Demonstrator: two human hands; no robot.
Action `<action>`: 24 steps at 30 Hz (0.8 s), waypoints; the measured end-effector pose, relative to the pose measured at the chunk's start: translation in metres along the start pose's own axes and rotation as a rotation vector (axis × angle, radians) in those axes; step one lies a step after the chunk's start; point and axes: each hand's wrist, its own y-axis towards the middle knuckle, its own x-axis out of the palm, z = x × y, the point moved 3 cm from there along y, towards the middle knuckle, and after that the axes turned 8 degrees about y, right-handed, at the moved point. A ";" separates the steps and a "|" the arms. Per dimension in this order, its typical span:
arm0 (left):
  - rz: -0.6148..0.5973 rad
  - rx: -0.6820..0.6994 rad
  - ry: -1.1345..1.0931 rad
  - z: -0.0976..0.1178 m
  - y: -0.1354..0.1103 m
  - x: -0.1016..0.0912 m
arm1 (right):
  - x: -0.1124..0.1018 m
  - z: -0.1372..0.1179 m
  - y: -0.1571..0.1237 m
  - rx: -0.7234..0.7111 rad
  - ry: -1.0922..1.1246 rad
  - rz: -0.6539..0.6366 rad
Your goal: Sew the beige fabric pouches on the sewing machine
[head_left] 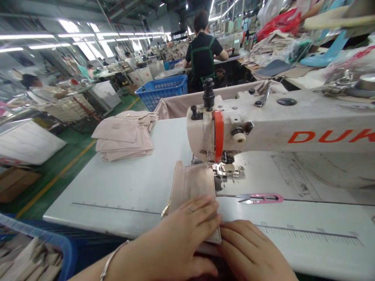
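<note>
A beige sewn pouch piece (199,181) lies on the sewing machine's bed, its far right edge at the presser foot (230,170). At its left side shows a gold zipper pull (165,210). My left hand (187,224), with a ring and a bracelet, rests on top of the piece with fingers stretched out flat. Close beside it, my right hand (249,246) has its fingers together at the near right corner of the piece; its thumb is hidden. Beyond my right hand, pink thread snips (260,198) lie on the bed.
A stack of beige pieces (125,134) sits at the table's far left. The machine head (202,132) and arm stand at the right. A blue crate (66,242) of pieces is at lower left, another blue basket (164,91) beyond. A co-worker (202,50) sits ahead.
</note>
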 end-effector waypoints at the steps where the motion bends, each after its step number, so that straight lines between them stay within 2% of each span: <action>1: 0.057 0.007 0.003 0.008 -0.005 0.003 | -0.002 -0.001 -0.001 -0.034 -0.011 -0.004; 5: 0.327 -0.093 -0.044 0.025 -0.019 0.022 | -0.008 -0.002 -0.008 -0.093 -0.042 -0.011; 9: 0.366 -0.174 -0.076 0.026 -0.022 0.040 | -0.009 -0.005 -0.011 -0.041 -0.021 -0.038; 12: 0.379 -0.190 -0.082 0.025 -0.023 0.045 | -0.011 -0.008 -0.010 -0.003 0.021 -0.055; 17: 0.447 -0.169 -0.129 0.023 -0.024 0.037 | -0.010 -0.008 -0.011 0.019 0.043 -0.071; 24: 0.595 -0.274 -0.324 0.022 -0.027 0.015 | -0.006 -0.008 -0.009 0.070 0.040 -0.091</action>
